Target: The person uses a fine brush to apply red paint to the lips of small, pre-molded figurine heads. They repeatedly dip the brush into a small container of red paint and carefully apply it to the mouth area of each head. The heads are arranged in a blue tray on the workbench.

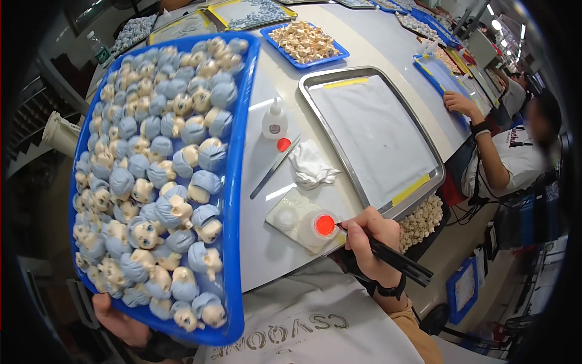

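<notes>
My left hand [121, 318] grips the near left corner of a big blue tray [237, 182], its thumb on the rim. The tray is tilted and filled with small doll heads [143, 233] that have light blue hair. In my right hand [371, 239] is a pair of slim black tweezers [397, 261], pinched with the tip pointing left. That tip is beside a small white jar [312, 229] with a bright red-orange round top. The jar stands on a pale pad [282, 233] next to a small clear cup [285, 218].
A metal tray [376, 133] lined with white cloth lies ahead. Nearby are a white squeeze bottle [275, 121], red cap [283, 145], silver tweezers [273, 170] and crumpled cloth [312, 165]. A blue tray of beige parts [306, 42] stands behind. At right sits another person [509, 151].
</notes>
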The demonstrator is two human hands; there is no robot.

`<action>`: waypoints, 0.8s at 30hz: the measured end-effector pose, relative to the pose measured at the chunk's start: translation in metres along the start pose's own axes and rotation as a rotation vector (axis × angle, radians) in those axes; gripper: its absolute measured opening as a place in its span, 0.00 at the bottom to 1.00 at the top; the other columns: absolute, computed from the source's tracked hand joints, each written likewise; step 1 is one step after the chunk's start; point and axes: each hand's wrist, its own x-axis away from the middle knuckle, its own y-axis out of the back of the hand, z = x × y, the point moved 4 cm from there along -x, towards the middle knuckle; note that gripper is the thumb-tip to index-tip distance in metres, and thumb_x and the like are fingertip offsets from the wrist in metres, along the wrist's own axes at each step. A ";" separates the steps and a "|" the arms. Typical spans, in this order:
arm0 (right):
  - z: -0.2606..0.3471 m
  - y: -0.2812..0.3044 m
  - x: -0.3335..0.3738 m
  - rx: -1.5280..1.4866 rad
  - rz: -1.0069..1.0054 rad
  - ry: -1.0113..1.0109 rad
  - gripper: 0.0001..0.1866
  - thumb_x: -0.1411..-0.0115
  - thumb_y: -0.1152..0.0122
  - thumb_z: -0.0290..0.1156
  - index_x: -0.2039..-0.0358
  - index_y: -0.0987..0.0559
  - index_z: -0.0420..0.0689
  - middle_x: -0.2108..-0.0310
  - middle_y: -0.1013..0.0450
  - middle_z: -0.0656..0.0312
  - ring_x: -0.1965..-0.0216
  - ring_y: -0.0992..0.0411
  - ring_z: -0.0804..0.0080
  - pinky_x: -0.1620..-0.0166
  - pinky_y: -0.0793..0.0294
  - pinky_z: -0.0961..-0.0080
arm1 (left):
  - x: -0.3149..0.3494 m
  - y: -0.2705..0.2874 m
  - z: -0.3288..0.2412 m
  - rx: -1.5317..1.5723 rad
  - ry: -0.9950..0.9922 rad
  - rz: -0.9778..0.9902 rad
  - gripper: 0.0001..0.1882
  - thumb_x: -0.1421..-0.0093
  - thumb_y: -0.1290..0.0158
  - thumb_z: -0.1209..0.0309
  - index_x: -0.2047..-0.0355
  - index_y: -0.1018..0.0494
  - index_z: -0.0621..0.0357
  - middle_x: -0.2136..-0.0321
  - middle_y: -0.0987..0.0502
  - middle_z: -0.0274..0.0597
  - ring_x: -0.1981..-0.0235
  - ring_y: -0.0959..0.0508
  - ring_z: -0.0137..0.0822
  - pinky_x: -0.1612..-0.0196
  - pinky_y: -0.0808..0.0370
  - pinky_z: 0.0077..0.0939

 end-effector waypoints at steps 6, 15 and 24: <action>0.006 0.000 -0.005 0.022 -0.003 0.013 0.06 0.44 0.44 0.25 0.75 0.29 0.37 0.87 0.33 0.54 0.86 0.31 0.64 0.79 0.33 0.74 | -0.045 -0.085 -0.001 -0.027 0.149 0.103 0.32 0.45 0.56 0.64 0.41 0.44 0.62 0.46 0.34 0.52 0.47 0.31 0.48 0.43 0.36 0.47; 0.012 -0.004 -0.001 -0.134 -0.100 0.231 0.15 0.40 0.51 0.40 0.69 0.29 0.39 0.82 0.34 0.56 0.81 0.34 0.59 0.76 0.37 0.68 | -0.112 -0.200 0.073 0.049 0.408 0.325 0.07 0.46 0.52 0.73 0.68 0.28 0.60 0.71 0.23 0.38 0.72 0.24 0.30 0.72 0.28 0.21; 0.001 -0.005 -0.004 0.065 -0.016 0.001 0.06 0.42 0.48 0.29 0.73 0.28 0.40 0.86 0.31 0.63 0.83 0.30 0.78 0.77 0.33 0.80 | -0.127 -0.239 0.123 0.064 0.551 0.420 0.06 0.45 0.51 0.72 0.69 0.28 0.61 0.71 0.24 0.38 0.71 0.24 0.30 0.68 0.25 0.22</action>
